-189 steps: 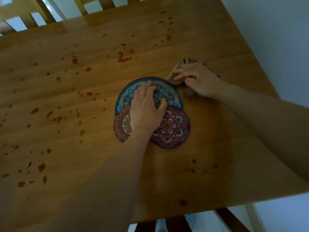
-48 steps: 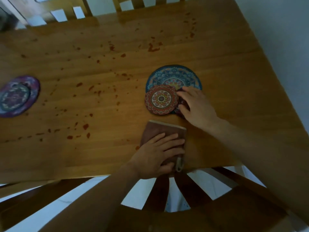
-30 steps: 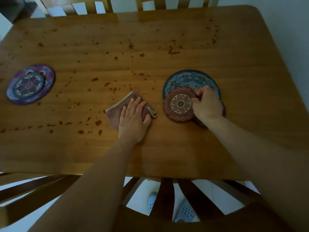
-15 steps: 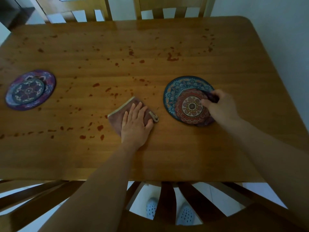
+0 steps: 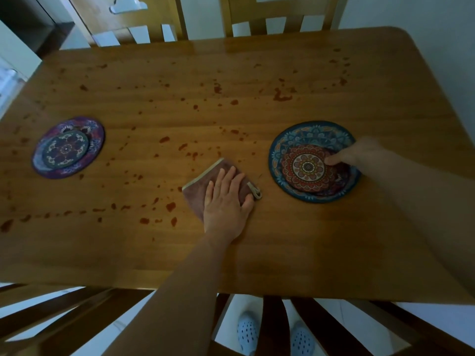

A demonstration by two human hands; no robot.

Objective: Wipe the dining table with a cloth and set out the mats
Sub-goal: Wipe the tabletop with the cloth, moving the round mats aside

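The left hand (image 5: 226, 201) lies flat on the cloth (image 5: 205, 177), grip apart, mid-frame on the bench (image 5: 282, 253). The cloth has hardly moved, so red spots (image 5: 170, 206) still wait to its left. The right hand (image 5: 359, 152) has slid the red mat (image 5: 305, 167) onto the blue mat (image 5: 308, 132), center right; I cannot tell if its grip is clamped. 1 purple mat (image 5: 68, 147) sits far left.
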